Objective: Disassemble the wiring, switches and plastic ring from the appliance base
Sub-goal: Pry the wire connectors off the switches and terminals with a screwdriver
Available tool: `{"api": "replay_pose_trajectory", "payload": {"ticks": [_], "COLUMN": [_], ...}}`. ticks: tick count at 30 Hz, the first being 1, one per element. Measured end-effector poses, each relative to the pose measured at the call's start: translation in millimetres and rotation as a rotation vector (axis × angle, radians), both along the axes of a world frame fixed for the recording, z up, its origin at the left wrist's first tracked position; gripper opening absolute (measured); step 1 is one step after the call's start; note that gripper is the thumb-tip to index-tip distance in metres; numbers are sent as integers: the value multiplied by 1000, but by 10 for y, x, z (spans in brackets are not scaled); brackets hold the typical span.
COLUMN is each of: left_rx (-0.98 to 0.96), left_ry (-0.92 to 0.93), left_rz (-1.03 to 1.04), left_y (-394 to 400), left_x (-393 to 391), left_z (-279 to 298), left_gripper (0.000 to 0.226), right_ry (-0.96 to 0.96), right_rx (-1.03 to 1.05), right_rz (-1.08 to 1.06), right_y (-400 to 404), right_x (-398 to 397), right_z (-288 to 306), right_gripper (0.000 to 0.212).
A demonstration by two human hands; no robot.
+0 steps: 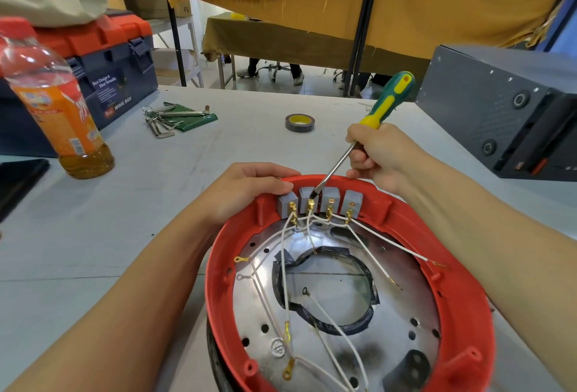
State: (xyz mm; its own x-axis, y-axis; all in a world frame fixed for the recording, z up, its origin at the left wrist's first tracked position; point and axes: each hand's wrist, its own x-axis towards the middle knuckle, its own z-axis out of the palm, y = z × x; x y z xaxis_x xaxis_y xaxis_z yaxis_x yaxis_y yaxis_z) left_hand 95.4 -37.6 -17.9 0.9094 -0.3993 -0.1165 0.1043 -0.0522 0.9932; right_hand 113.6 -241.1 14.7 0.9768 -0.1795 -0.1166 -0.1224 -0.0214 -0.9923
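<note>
The appliance base lies open side up before me: a red plastic ring (462, 291) around a shiny metal plate (337, 298). Several grey switches (318, 202) sit in a row at the ring's far edge, with white wires (327, 307) running from their brass terminals across the plate. My left hand (249, 188) grips the ring's far left rim beside the leftmost switch. My right hand (377, 154) holds a green and yellow screwdriver (387, 101); its tip touches the top of the second switch from the left.
An orange drink bottle (53, 101) stands at the left, in front of a blue and red toolbox (118, 63). Hex keys (162, 120) and a tape roll (299, 122) lie farther back. A dark metal case (505, 107) sits at the right.
</note>
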Motion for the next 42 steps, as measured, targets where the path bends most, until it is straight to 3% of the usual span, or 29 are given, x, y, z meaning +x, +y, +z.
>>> {"api": "replay_pose_trajectory", "payload": {"ticks": [6,19,33,42], "left_rx": [13,-1,-19,-21], "left_ry": [-8,-18,-27,-22], "left_rz": [-2,-9,-2,-13], "left_y": [1,1,-8,-4], "left_x": [-11,-4,-17,-15], "left_z": [17,2,-18,-17], "left_gripper": [22,20,20,20], "right_ry": [-3,-380,-383,-322], "right_rx": [18,-125,-153,-42], "right_rz": [-1,-61,-84,-110], "right_y": [10,57,11,-7], "right_x": [-40,-422,-548,-553], "right_z": [10,46,-4,-23], "right_gripper": [20,28,28,25]}}
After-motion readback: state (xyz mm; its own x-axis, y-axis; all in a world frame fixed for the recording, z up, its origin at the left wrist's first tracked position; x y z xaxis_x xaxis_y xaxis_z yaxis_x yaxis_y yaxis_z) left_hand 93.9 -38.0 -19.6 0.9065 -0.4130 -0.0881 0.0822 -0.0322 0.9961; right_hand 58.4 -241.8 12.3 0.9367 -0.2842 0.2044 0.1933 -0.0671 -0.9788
